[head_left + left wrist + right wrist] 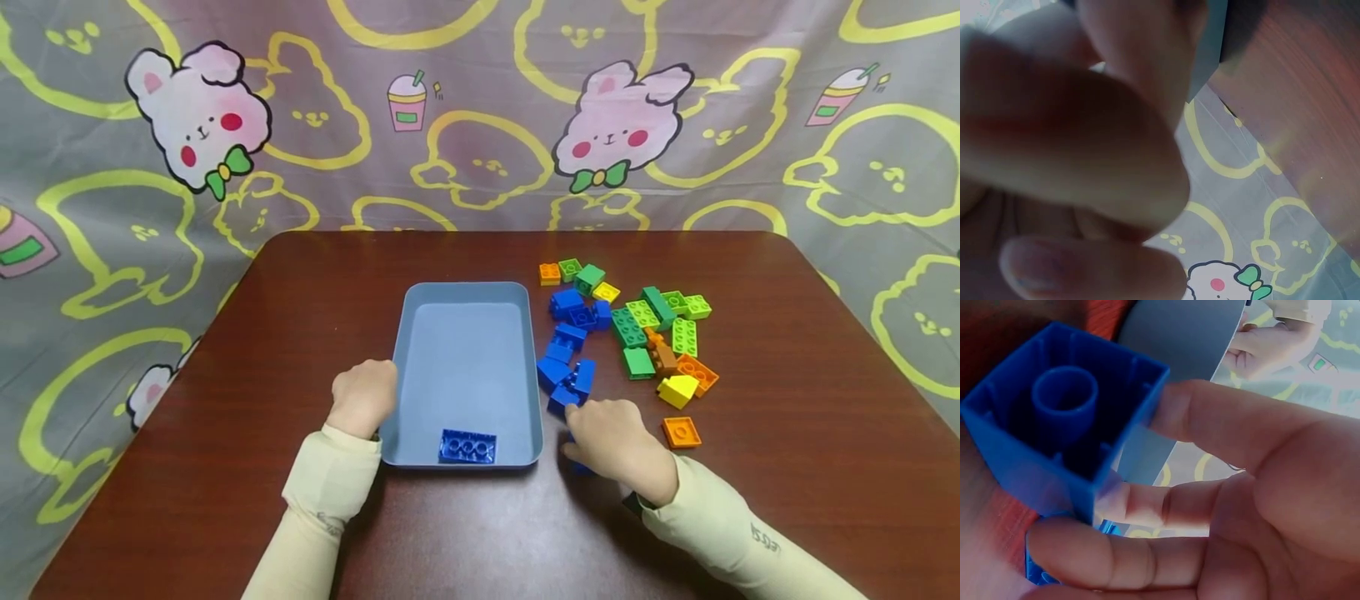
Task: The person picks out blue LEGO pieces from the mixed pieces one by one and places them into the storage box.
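Note:
A blue-grey tray lies on the table, with an upturned blue building brick at its near edge. At the tray's left rim, my left hand holds on with curled fingers; blurred fingers hide most of its contact in the left wrist view. Right of the tray, my right hand pinches a square blue brick between thumb and fingers. Its hollow underside, with one round tube, faces the right wrist camera. From the head view, the hand covers most of that brick.
Several blue bricks lie along the tray's right side. Farther right are green bricks, a yellow brick and an orange brick. A patterned cloth hangs behind the brown table.

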{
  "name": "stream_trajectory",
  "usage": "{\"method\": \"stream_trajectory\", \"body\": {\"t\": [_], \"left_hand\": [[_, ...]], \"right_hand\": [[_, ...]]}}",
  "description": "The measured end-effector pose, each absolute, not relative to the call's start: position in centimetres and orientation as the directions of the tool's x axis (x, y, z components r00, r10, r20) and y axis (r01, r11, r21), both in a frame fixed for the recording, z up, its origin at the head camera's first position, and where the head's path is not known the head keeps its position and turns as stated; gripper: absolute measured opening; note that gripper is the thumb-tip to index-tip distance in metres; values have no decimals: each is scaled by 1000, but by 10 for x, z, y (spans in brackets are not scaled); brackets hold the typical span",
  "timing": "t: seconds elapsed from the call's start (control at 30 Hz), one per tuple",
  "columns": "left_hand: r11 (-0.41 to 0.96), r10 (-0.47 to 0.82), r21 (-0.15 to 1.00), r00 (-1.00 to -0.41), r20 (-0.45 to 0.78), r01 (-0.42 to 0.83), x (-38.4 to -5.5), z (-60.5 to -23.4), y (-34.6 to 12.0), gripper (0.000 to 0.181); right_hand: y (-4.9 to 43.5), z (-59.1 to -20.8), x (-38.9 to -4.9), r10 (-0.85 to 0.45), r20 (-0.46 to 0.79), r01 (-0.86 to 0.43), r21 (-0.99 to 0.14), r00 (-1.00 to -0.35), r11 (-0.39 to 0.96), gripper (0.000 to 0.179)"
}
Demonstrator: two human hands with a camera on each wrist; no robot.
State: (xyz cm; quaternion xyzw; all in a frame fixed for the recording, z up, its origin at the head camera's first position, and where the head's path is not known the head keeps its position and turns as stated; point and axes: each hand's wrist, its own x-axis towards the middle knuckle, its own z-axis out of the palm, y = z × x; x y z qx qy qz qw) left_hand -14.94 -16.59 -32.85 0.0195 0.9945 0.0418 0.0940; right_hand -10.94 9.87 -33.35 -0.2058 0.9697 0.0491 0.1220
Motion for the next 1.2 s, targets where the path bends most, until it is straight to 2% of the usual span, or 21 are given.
{"method": "stream_trajectory", "body": {"t": [0.37,0.53,0.73,0.93,1.2], "left_hand": [[996,51,86,-984,-168,37,-149,-329,-166,21],[996,47,78,-984,-169,35,-151,-330,-166,21],[996,44,86,-984,-171,30,-151,-330,-167,22],[996,43,87,-983,-178,28,-151,-330,-169,21],[996,40,84,-984,-171,26,-151,-330,-167,21]], "right_hand": [[101,-327,-112,-405,-229,-431,74,-885,899,30],[104,-313,-115,-431,-151,-446,89,-890,890,28],[100,-298,-121,-484,28,-480,88,-875,873,22],[80,-292,-130,-540,145,-537,65,-829,841,24],[52,-297,-150,-669,318,-672,119,-672,731,27]]}}
